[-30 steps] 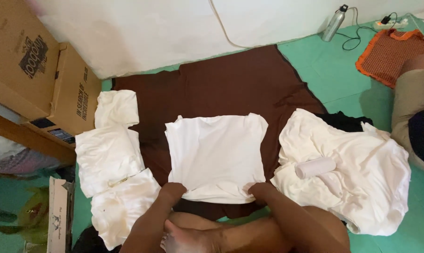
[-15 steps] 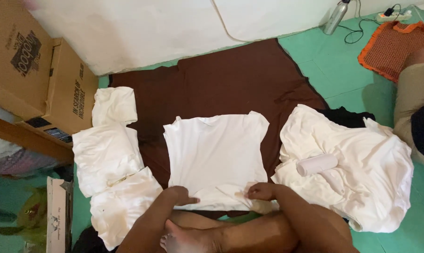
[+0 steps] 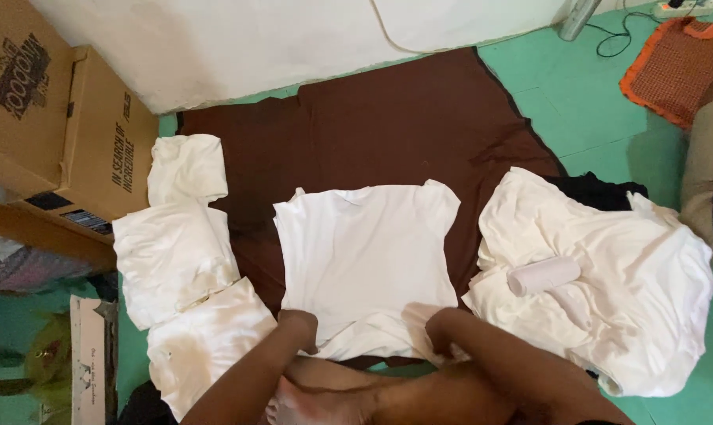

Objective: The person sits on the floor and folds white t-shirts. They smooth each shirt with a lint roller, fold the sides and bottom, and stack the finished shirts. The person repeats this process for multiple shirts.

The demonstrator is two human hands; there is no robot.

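A white cotton T-shirt is lying flat in the middle of the frame, spread on a dark brown cloth sheet that is covering the green floor. The left hand is curling closed over the shirt's lower left hem, fingers bent down and pinching the fabric. The right hand is doing the same at the lower right hem, knuckles up and fingers folded around a bunched bit of the edge. Between the two hands the hem is wrinkling and lifting slightly off the sheet, while the shoulders and collar are staying flat toward the upper middle of the frame. Both forearms are reaching in from the bottom edge, and a bare foot is resting just below the left hand.

On the left side of the frame, three folded white garments are lying in a column, touching one another, just beside the brown sheet. A brown cardboard box is standing at the upper left. On the right, a loose heap of white clothes is spreading over the sheet's edge, with a small white cardboard roll lying on top. An orange woven mat is sitting at the upper right corner.
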